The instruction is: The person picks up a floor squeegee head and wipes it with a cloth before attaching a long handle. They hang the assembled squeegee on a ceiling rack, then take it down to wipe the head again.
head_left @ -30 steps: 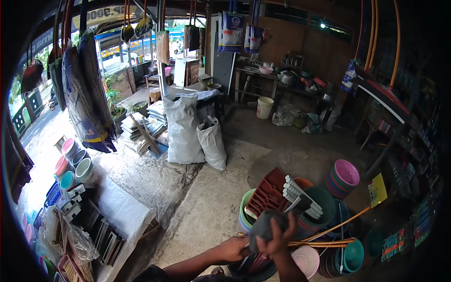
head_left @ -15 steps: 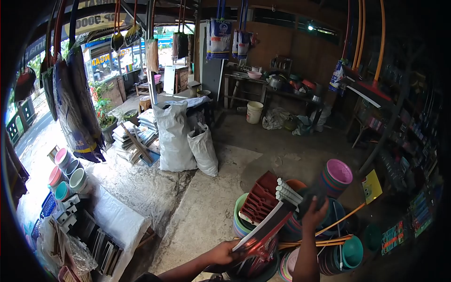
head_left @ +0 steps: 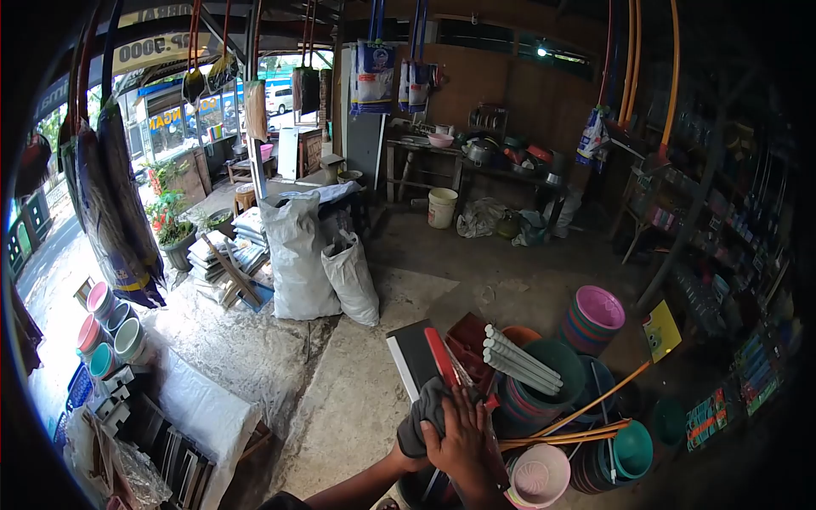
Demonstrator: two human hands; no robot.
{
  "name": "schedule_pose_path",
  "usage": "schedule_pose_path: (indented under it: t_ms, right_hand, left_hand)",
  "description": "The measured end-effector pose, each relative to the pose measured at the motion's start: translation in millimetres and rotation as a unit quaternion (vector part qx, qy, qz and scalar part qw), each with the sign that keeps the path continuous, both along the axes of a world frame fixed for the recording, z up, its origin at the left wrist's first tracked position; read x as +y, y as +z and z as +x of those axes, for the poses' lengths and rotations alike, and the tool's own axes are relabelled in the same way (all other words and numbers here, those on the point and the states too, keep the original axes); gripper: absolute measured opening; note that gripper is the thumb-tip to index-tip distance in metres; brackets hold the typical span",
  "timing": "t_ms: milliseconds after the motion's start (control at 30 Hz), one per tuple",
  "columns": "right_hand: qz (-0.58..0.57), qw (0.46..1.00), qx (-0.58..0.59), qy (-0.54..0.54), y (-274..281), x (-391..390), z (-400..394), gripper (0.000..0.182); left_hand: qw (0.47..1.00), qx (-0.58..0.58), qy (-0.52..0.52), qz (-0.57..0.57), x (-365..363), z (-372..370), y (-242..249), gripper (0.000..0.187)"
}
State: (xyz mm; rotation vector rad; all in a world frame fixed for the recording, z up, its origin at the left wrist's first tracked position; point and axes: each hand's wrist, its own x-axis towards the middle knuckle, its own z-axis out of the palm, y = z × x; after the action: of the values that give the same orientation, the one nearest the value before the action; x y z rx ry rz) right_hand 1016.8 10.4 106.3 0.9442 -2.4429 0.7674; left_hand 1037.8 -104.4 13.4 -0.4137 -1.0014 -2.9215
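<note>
A red-and-black floor squeegee head with a white edge stands tilted up in front of me. My left hand grips it low down, its fingers mostly hidden behind the cloth. With fingers stretched over a dark grey cloth, my right hand presses the cloth against the squeegee head's lower part. Just behind it are dark red plastic pieces and a bundle of whitish tubes leaning in a dark green bucket.
Stacked pink buckets, a pale pink bucket and teal buckets crowd the right. Orange poles lie across there. White sacks stand ahead; a plastic-covered table is at left. Mops hang overhead.
The squeegee head has swung more upright and left. My right hand has come from the tubes with the grey cloth onto it, beside my left hand. The view has shifted slightly.
</note>
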Motion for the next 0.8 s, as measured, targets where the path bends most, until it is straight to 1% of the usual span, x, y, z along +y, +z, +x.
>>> schedule_pose_path:
  t_ms: [33,67,100,133,167,200,233,267,300,333,367,400,433,500,533,567,633,667,700,733,767,800]
  right_hand:
    - [-0.001,1.0,0.0,-0.003,-2,2,-1,0.052]
    - [0.015,1.0,-0.009,0.025,-4,6,-3,0.052]
    - [0.032,0.998,-0.018,0.055,-7,11,-3,0.053]
    - [0.031,0.998,-0.019,0.054,-10,17,-1,0.053]
    - [0.015,0.996,-0.021,0.088,-13,24,3,0.05]
    - [-0.001,0.992,-0.023,0.123,-18,30,6,0.048]
    - [0.0,0.992,-0.022,0.127,-28,37,10,0.048]
    - [-0.021,0.993,-0.025,0.115,-40,44,14,0.045]
    - [-0.042,0.994,-0.027,0.102,-43,46,16,0.041]
    - [-0.042,0.993,-0.027,0.103,-47,44,17,0.041]
    - [-0.074,0.995,-0.001,0.069,-48,39,20,0.04]
    - [-0.104,0.994,0.024,0.033,-48,34,25,0.039]
    - [-0.103,0.994,0.024,0.031,-47,26,25,0.039]
    - [-0.091,0.993,0.052,0.062,-31,7,19,0.039]
    - [-0.096,0.991,0.048,0.08,-28,5,15,0.039]
    - [-0.098,0.991,0.046,0.073,-26,5,10,0.039]
    - [-0.108,0.988,0.018,0.112,-27,11,5,0.038]
    - [-0.107,0.988,0.014,0.107,-32,18,3,0.039]
    - [-0.104,0.99,0.009,0.097,-37,28,3,0.039]
    - [-0.108,0.992,0.008,0.06,-42,39,3,0.039]
    - [-0.112,0.993,0.009,0.025,-50,49,2,0.04]
    - [-0.142,0.99,-0.01,-0.013,-65,55,-1,0.041]
  left_hand:
    - [0.994,-0.008,-0.044,0.095,-2,0,-2,0.054]
    - [0.978,-0.017,-0.088,0.189,-4,1,-3,0.054]
    - [0.95,-0.026,-0.129,0.282,-7,3,-3,0.053]
    - [0.965,-0.076,-0.082,0.239,-13,6,-3,0.046]
    - [0.965,-0.076,-0.081,0.239,-15,6,4,0.046]
    - [0.966,-0.107,-0.03,0.235,-18,4,13,0.044]
    - [0.963,-0.138,0.022,0.231,-21,3,18,0.041]
    - [0.963,-0.178,0.039,0.198,-23,0,19,0.039]
    - [0.963,-0.175,0.042,0.198,-22,0,23,0.039]
    - [0.967,-0.206,0.08,0.131,-16,3,29,0.039]
    - [0.963,-0.237,0.115,0.061,-11,5,32,0.04]
    - [0.961,-0.255,0.1,0.033,-4,5,16,0.045]
    - [0.961,-0.256,0.098,0.034,-1,8,8,0.045]
    - [0.942,-0.334,0.043,0.004,4,14,-2,0.048]
    - [0.965,-0.251,0.024,0.066,4,14,-8,0.054]
    - [0.965,-0.255,0.018,0.062,0,15,-4,0.054]
    - [0.967,-0.236,0.05,0.083,-14,16,14,0.061]
    - [0.965,-0.23,0.077,0.105,-19,17,28,0.063]
    - [0.961,-0.224,0.104,0.127,-25,18,39,0.065]
    - [0.961,-0.21,0.119,0.134,-34,17,38,0.066]
    - [0.962,-0.192,0.113,0.155,-41,19,45,0.066]
    - [0.966,-0.175,0.11,0.156,-44,19,43,0.066]
